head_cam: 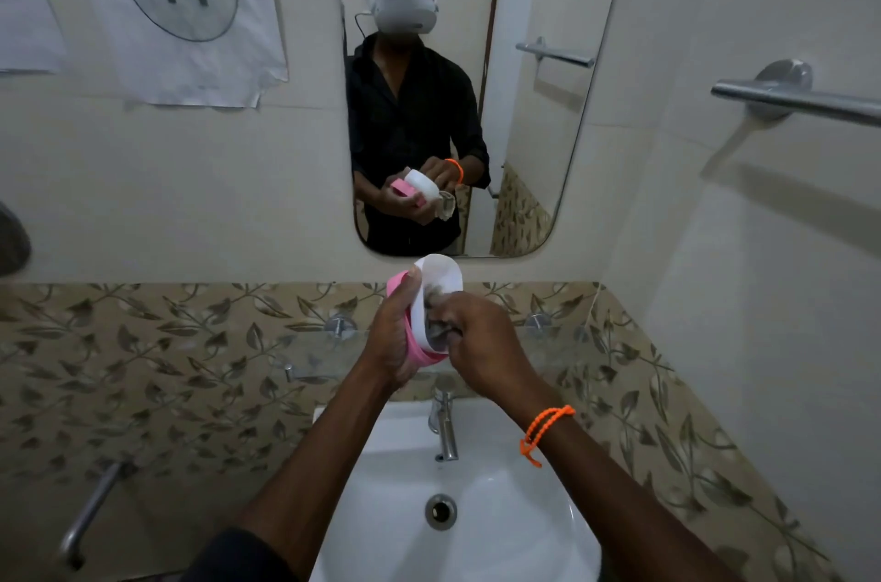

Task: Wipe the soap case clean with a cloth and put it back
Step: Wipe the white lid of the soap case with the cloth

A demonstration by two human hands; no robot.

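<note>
While held above the white sink (pixel 500 529), the soap case (pixel 431 300) stands on end, its white half facing the person and its pink half behind. Left hand (pixel 395 338): fingers curled round the pink side, thumb on the white rim. Right hand (pixel 481 338): fingers clenched on a grey cloth (pixel 436 326) pressed inside the white half; orange wristband (pixel 546 431) on that wrist. Chrome tap (pixel 444 426): below the case, at the sink's back edge. Mirror (pixel 548 114): above the case, on the wall. Towel rail (pixel 801 102): right of the mirror. Paper sheet (pixel 190 9) numbered 11: left of the mirror.
</note>
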